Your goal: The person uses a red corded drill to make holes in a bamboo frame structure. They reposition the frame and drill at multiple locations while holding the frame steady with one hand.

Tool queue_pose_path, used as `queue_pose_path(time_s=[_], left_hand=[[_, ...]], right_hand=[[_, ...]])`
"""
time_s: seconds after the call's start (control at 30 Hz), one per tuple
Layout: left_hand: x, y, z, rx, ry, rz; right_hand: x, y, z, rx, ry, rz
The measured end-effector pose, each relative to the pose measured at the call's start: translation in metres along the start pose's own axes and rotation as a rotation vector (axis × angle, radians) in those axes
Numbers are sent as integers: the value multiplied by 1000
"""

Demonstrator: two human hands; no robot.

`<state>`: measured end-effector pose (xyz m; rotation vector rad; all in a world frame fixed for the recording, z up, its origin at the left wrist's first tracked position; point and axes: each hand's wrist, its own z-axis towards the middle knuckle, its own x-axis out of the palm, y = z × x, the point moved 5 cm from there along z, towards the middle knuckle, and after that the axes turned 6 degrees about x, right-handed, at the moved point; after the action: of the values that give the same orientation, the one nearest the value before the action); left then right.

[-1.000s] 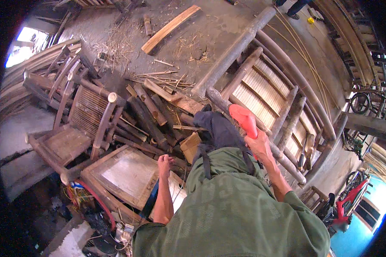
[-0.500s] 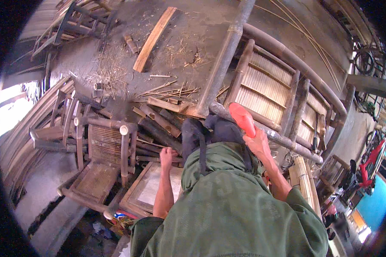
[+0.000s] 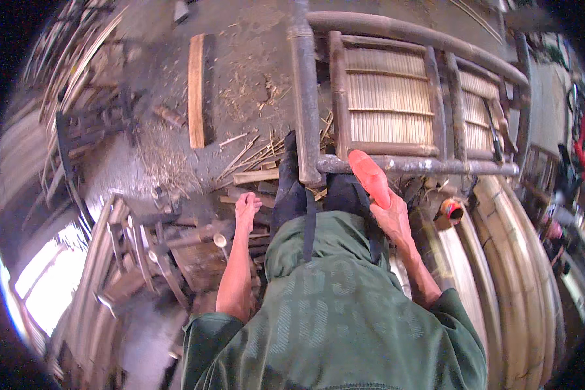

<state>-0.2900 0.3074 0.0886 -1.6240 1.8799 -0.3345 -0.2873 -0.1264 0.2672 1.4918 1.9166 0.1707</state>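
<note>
An orange-red, smooth, rounded object (image 3: 369, 177) is in my right hand (image 3: 391, 218). My fingers wrap its narrower lower end, and its wide end points up and left, just over the front rail of a bamboo frame (image 3: 429, 165). Too little detail shows to name its kind. Loosely curled and with nothing visible in it, my left hand (image 3: 247, 209) hangs in the air to the left of my legs. Split-cane slat panels (image 3: 389, 97) fill the bamboo frame, and a thick upright pole (image 3: 303, 97) forms its left side.
A flat wooden plank (image 3: 196, 91) lies on the dirt floor among shavings. Wood offcuts (image 3: 257, 175) lie by my feet. Bamboo chairs (image 3: 175, 260) stand at the lower left. Long bamboo poles (image 3: 513, 260) and an orange-red can (image 3: 451, 209) are at the right.
My view has turned, so the bamboo frame stands straighter and the chairs sit lower left. My left hand is higher and farther forward. The orange-red object stays in my right hand.
</note>
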Motion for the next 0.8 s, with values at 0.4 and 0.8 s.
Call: queue_pose_path(time_s=[0.4,0.8], left_hand=[[-21,39,235,95,-428,-428],[123,-12,235,182,-158,-171]], right_hand=[[17,-31,-29,457,-309,323],[24,-40,-27,293,-202,141]])
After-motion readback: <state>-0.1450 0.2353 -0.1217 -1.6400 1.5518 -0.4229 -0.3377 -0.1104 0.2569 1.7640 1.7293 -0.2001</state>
